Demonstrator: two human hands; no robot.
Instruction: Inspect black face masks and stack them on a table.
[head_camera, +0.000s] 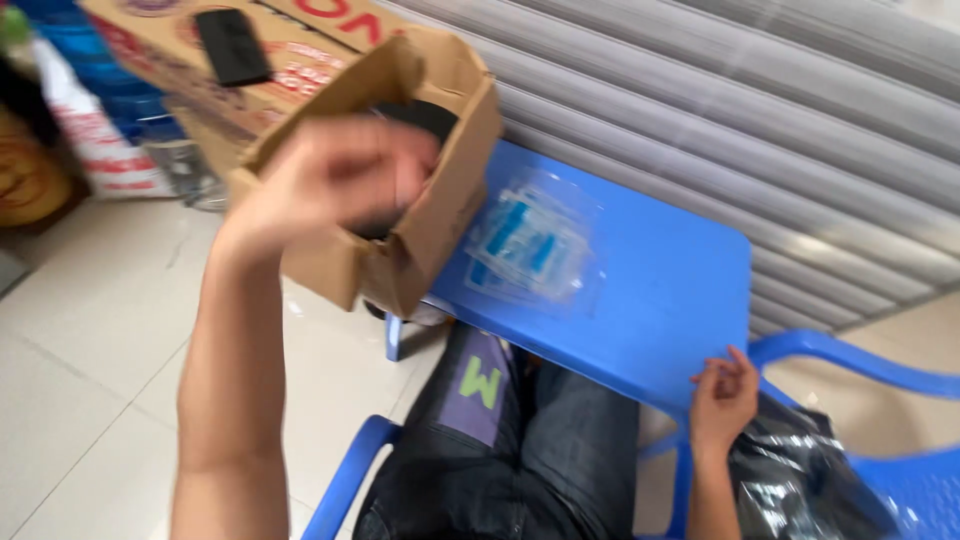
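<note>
1. Brown cardboard box (420, 200): small, open-topped, flaps raised, something black inside; it stands at the near-left corner of the bench (660, 300) and overhangs the edge.
2. Left hand (340, 180): raised at the box mouth, reaching in or over it. It is blurred, so the state of its fingers cannot be told.
3. Right hand (722, 395): fingers curled loosely at the bench's near-right edge, just beside a black plastic bag (800, 470); whether they pinch anything cannot be told.
4. Handling note, as a judgement: steadying the overhanging box with the free hand would keep it from tipping off.
5. Clear packets with blue contents (530, 245): lying on the bench, just beside the box.
</note>
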